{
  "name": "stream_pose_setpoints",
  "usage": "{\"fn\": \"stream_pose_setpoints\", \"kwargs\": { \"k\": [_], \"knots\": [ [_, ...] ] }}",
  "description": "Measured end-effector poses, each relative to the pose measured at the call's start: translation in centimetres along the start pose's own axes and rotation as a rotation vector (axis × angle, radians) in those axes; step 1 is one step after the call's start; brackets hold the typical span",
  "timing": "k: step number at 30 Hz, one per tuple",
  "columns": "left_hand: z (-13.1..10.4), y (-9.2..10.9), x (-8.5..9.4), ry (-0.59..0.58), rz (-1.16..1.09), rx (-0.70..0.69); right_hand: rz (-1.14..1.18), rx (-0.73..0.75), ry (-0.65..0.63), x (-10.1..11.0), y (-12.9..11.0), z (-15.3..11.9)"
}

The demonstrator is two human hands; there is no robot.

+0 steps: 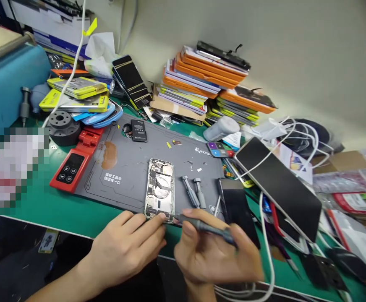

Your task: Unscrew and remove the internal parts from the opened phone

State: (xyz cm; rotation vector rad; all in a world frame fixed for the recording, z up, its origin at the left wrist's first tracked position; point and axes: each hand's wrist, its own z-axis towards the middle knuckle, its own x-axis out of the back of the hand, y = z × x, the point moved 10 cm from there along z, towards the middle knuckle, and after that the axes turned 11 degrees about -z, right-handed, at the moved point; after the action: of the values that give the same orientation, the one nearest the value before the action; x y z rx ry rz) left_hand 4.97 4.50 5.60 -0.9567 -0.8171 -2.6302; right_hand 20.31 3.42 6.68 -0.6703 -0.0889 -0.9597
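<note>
An opened phone body [160,188] with its inner parts showing lies on a dark grey work mat [129,167]. My left hand [129,243] rests at the phone's lower end, its index fingertip touching the bottom edge and its other fingers curled. In my right hand [214,251] is a grey screwdriver [206,227], held between thumb and fingers, its tip pointing left at the phone's lower right corner. Two more grey screwdrivers [194,192] lie right of the phone. A black battery [138,130] sits at the mat's upper part.
Left of the mat is a red device [71,167] with buttons. Stacked orange boxes [208,71] stand behind. A large dark phone or tablet [280,184] and white cables [266,251] crowd the right side. A black phone screen [238,205] lies near my right hand.
</note>
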Motion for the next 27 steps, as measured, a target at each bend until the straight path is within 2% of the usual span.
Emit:
{"fn": "stream_pose_setpoints", "kwargs": {
  "k": [4, 11, 17, 22, 27],
  "knots": [
    [0.3, -0.2, 0.2, 0.012, -0.032, 0.022, 0.036, -0.03, -0.118, -2.0, 0.4, -0.2],
    [0.3, -0.3, -0.2, -0.009, -0.045, 0.033, 0.033, -0.051, -0.141, -2.1, 0.1, 0.2],
    [0.1, -0.3, -0.2, 0.004, -0.045, 0.027, 0.014, 0.097, -0.142, -2.6, -0.7, 0.6],
    [0.2, -0.3, -0.3, -0.004, -0.053, 0.04, 0.043, 0.091, -0.191, -2.7, -0.4, 0.2],
    [0.2, -0.5, -0.2, -0.011, -0.043, 0.047, -0.057, 0.193, -0.162, -2.0, -1.1, 0.1]
  ]
}}
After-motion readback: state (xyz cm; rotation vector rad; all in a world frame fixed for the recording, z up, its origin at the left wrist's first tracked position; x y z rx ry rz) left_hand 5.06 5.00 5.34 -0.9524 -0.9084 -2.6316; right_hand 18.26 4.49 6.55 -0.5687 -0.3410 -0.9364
